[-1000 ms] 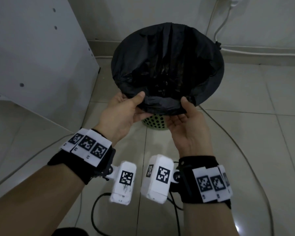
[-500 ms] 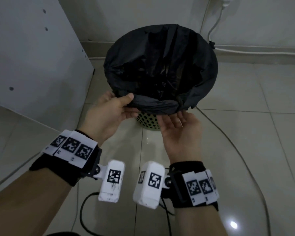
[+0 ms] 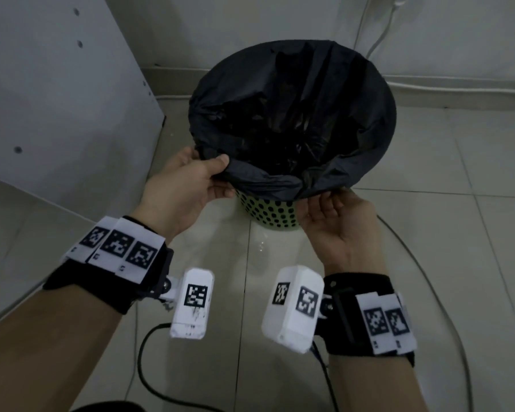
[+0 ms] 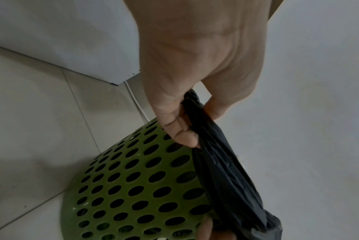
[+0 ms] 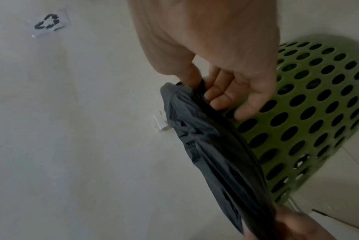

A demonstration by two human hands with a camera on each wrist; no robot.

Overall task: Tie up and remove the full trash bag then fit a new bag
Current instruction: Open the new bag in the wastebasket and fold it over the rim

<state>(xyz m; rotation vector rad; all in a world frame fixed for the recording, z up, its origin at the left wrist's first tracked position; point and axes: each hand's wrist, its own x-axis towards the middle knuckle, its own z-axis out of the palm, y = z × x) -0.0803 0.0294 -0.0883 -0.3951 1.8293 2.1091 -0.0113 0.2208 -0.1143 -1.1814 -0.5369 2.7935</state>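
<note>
Since the black trash bag (image 3: 292, 114) is draped open over the rim of the green perforated bin (image 3: 268, 211), the fit looks nearly done; near edge likely needs tucking down; whether the full bag has already gone cannot be told from these views. Left hand (image 3: 188, 185) pinches the bag's folded hem at the bin's near-left rim, thumb on top, fingers (image 4: 182, 129) curled beneath; right hand (image 3: 339, 215) at the near-right rim, fingers (image 5: 219, 95) narrowly curled around the hem, palm up; bin stands on the tiled floor (image 3: 428, 233).
</note>
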